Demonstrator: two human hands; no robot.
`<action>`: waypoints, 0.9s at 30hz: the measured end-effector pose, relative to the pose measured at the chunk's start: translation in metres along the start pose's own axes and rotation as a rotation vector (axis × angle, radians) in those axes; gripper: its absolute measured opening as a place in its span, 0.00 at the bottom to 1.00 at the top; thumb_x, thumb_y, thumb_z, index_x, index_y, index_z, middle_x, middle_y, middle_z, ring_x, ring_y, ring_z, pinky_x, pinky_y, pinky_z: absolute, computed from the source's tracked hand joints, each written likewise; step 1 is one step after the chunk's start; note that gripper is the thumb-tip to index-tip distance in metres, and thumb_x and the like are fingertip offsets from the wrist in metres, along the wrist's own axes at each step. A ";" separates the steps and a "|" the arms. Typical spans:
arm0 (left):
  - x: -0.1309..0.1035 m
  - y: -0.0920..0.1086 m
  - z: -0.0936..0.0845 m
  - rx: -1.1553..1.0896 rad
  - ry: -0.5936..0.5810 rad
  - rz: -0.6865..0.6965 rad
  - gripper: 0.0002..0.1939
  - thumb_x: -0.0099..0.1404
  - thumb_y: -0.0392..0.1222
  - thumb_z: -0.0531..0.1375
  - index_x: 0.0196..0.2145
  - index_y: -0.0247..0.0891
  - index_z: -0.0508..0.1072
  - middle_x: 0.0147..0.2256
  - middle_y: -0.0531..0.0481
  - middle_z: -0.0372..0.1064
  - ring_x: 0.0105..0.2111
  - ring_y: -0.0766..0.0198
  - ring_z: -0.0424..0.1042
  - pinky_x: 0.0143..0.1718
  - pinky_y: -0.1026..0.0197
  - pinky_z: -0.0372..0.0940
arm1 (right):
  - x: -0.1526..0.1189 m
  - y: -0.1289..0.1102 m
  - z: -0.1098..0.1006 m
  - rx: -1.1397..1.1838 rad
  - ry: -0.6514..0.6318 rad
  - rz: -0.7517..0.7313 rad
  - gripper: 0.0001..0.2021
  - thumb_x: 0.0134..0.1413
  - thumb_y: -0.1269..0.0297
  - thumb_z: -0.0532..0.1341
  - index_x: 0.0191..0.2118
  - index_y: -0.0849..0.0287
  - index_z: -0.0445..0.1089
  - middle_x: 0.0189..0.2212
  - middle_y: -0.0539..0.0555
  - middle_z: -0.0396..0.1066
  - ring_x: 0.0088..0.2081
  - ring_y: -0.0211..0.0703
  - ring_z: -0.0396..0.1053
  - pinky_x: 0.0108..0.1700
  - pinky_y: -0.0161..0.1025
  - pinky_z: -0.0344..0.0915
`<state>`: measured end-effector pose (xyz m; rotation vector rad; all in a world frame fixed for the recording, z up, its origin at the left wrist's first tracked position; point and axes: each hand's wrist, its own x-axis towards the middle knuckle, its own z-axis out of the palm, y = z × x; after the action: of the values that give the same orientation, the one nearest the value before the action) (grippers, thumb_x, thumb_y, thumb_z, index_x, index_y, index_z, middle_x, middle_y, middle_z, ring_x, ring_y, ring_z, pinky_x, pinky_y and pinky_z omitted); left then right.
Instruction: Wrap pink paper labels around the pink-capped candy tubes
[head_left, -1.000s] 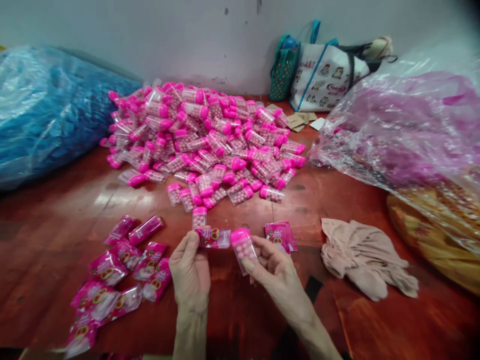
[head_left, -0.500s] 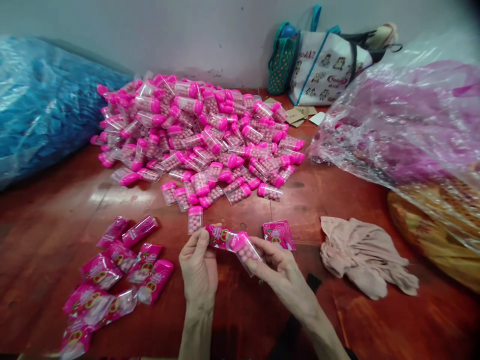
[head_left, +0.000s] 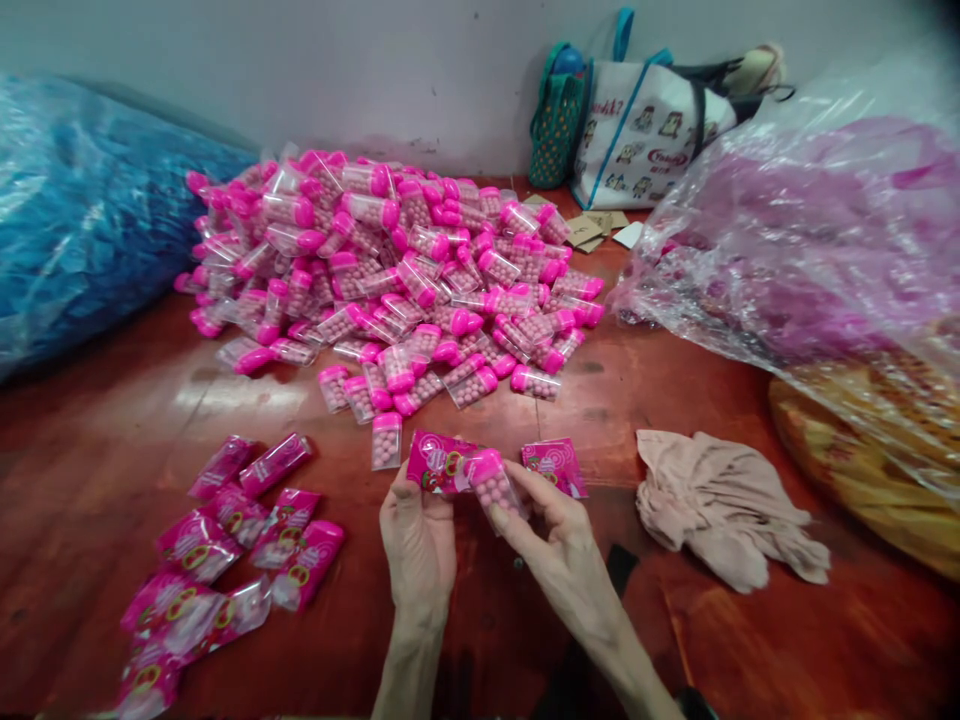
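Observation:
My left hand [head_left: 420, 540] is closed on a pink printed sleeve [head_left: 436, 462], gripping its left end. My right hand [head_left: 551, 540] pinches a small clear candy bottle [head_left: 496, 488] with a pink cap and pink balls inside. The capped end of the bottle meets the right end of the sleeve; whether it is inside the opening I cannot tell. Behind my right hand lies a small stack of flat pink sleeves [head_left: 559, 466]. One candy bottle [head_left: 386, 445] lies just beyond my left hand. To the left are several sleeved bottles [head_left: 199, 545] in a loose group.
A large heap of candy bottles [head_left: 405, 270] covers the back of the red-brown table [head_left: 300, 640]. A blue plastic bag [head_left: 97, 220] bulges at left, a clear bag with pink contents [head_left: 810, 230] at right. A beige cloth [head_left: 731, 505] and a white tote bag [head_left: 652, 130] are also there.
My left hand has moved slightly right, and more of the sleeve's printed face shows. The bottle has turned a little more upright in my right hand.

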<state>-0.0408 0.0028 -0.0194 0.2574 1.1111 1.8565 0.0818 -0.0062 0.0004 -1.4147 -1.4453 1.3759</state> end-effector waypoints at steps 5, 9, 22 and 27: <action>-0.003 -0.001 0.004 0.028 0.026 -0.055 0.13 0.41 0.41 0.69 0.27 0.36 0.75 0.28 0.50 0.75 0.30 0.62 0.73 0.38 0.60 0.66 | 0.000 -0.004 0.001 -0.042 0.026 -0.026 0.17 0.53 0.63 0.57 0.50 0.57 0.65 0.40 0.55 0.70 0.39 0.45 0.67 0.44 0.41 0.63; -0.003 -0.001 0.005 0.072 0.014 -0.169 0.10 0.46 0.36 0.67 0.29 0.33 0.75 0.29 0.46 0.75 0.33 0.59 0.73 0.41 0.56 0.65 | -0.001 0.000 0.002 -0.009 -0.015 -0.005 0.18 0.52 0.62 0.58 0.50 0.55 0.65 0.42 0.54 0.69 0.41 0.46 0.66 0.46 0.43 0.62; 0.002 0.000 -0.006 0.102 -0.186 -0.352 0.20 0.48 0.45 0.66 0.36 0.28 0.75 0.36 0.38 0.74 0.37 0.53 0.72 0.37 0.58 0.68 | 0.008 0.009 -0.006 0.318 -0.275 0.031 0.18 0.52 0.63 0.59 0.51 0.50 0.65 0.43 0.50 0.71 0.42 0.43 0.67 0.46 0.42 0.63; 0.003 -0.003 -0.007 0.061 -0.175 -0.329 0.13 0.51 0.40 0.64 0.35 0.31 0.75 0.36 0.41 0.74 0.38 0.56 0.72 0.41 0.57 0.66 | 0.006 0.018 -0.006 0.095 -0.216 0.011 0.20 0.53 0.62 0.58 0.53 0.49 0.62 0.51 0.51 0.65 0.52 0.49 0.60 0.53 0.50 0.55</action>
<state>-0.0450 0.0016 -0.0261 0.2504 1.0223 1.4820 0.0907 -0.0021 -0.0170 -1.2465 -1.4867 1.6229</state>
